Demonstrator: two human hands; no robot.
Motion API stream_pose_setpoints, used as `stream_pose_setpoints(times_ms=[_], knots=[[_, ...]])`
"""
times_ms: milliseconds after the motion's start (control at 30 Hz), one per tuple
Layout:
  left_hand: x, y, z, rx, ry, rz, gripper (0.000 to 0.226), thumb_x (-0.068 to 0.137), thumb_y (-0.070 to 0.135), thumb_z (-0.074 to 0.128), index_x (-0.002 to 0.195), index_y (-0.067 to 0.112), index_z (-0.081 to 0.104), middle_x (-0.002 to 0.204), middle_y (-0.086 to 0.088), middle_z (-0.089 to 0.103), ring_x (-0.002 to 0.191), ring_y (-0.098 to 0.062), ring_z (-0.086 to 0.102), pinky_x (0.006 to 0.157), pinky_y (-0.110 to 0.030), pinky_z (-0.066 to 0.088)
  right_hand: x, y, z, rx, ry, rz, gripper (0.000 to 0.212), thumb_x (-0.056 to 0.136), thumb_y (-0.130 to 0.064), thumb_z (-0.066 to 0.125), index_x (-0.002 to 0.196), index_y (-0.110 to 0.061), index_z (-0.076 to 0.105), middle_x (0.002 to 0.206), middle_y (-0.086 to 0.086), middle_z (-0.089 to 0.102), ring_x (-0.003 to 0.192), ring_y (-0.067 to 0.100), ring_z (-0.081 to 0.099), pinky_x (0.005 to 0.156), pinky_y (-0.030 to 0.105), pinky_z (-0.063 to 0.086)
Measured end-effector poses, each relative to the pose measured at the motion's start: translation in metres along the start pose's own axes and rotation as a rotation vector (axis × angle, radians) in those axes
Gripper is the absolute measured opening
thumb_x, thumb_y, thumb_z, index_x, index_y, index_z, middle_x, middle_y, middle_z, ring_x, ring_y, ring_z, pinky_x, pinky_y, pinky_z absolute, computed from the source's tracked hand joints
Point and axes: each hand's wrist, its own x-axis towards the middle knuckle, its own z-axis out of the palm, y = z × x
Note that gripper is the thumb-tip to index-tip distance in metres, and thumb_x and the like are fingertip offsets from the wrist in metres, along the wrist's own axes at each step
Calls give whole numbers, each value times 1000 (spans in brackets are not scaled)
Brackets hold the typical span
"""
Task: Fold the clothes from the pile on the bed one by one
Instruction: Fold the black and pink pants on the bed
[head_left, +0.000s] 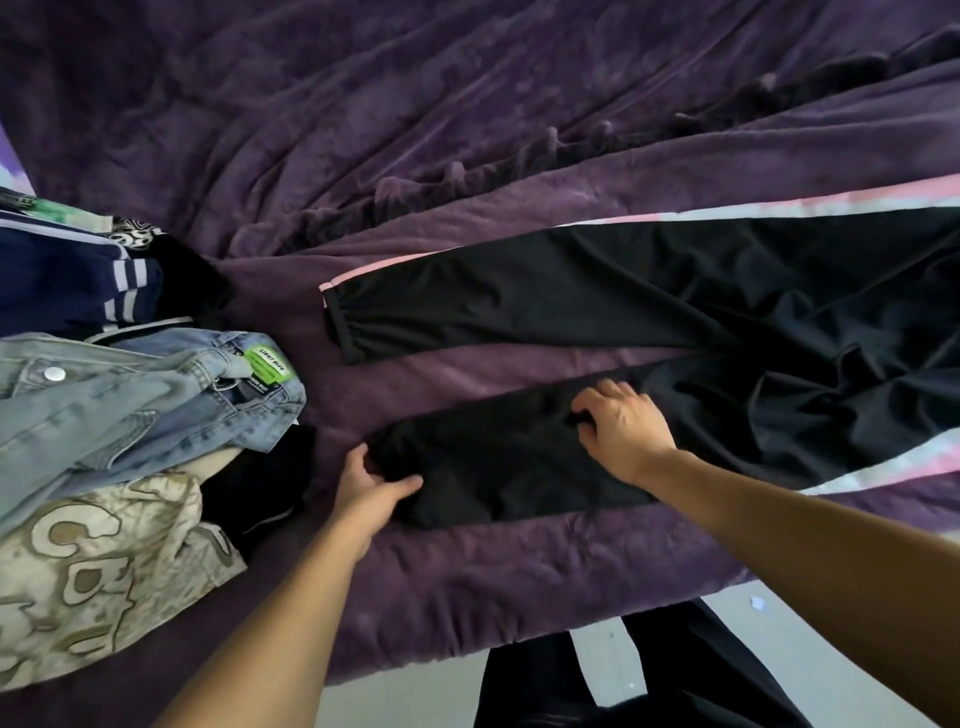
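Fingers (400, 484) of left hand (366, 493) grip black trousers (675, 291) cuff; right hand (626, 431) mid-leg.

Matt black cloth trousers (649, 306), plush purple blanket (467, 130), faded denim jacket (104, 405)

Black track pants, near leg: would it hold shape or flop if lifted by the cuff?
Likely floppy: the black track pants lie creased and bunch where the right hand grips. Probably light and somewhat slippery: the fabric looks thin and smooth.
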Motion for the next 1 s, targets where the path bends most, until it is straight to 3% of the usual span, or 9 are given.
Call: stream_pose_setpoints(times_ms=[33,133,300,400,533,633,733,867,1000], knots=[[-1,-6,8,69,36,-1,70,74,-2,74,134,16,44,111,-10,61,95,-26,60,85,-38,53,-11,9,9,-33,-80,9,35,89,-26,55,123,-21,58,120,4,55,115,27,50,90,36,39],[-7,-14,6,411,251,32,54,76,-1,61,126,14,48,119,-21,60,104,-38,60,86,-41,52,-45,42,25,-95,-251,106,40,88,-30,55,128,-25,54,125,3,52,121,24,46,95,34,40],[-33,-2,-5,926,354,51,55,82,14,66,131,16,41,132,-16,46,117,-36,49,84,-42,45,-88,99,6,-121,-290,278,40,88,-30,56,128,-26,53,125,3,51,122,23,46,93,34,41],[-54,24,31,1029,277,230,43,82,15,63,123,22,51,130,-9,50,117,-30,50,89,-39,45,-99,126,-21,-64,-211,322,38,87,-30,56,125,-27,54,124,2,52,121,23,46,91,34,40],[-95,59,120,1085,57,458,28,86,16,58,112,27,60,118,-1,61,108,-22,58,81,-30,48,-115,177,-57,-23,-83,405,34,88,-27,57,121,-23,58,121,4,54,118,26,48,91,36,42],[-133,70,199,1119,-80,573,22,88,18,56,106,28,63,112,2,64,102,-19,61,74,-26,45,-135,237,-75,55,-6,531,34,88,-24,57,121,-22,59,120,7,56,116,29,51,89,37,44],[-162,64,272,1162,-179,669,22,90,20,55,108,28,64,114,2,64,103,-21,60,81,-28,46,-154,308,-83,136,49,684,38,89,-26,60,126,-21,56,127,11,56,113,32,56,86,39,47],[-185,47,365,1230,-215,765,23,92,19,51,113,23,60,118,1,55,110,-21,54,88,-31,43,-168,410,-89,306,149,846,50,86,-27,63,132,-15,50,131,17,49,117,37,52,95,44,46],[-178,33,438,1367,-120,767,37,90,22,54,126,25,47,125,0,45,120,-22,44,95,-34,39,-155,485,-91,461,225,884,62,87,-38,65,135,-7,42,130,22,52,120,38,50,97,42,40]])
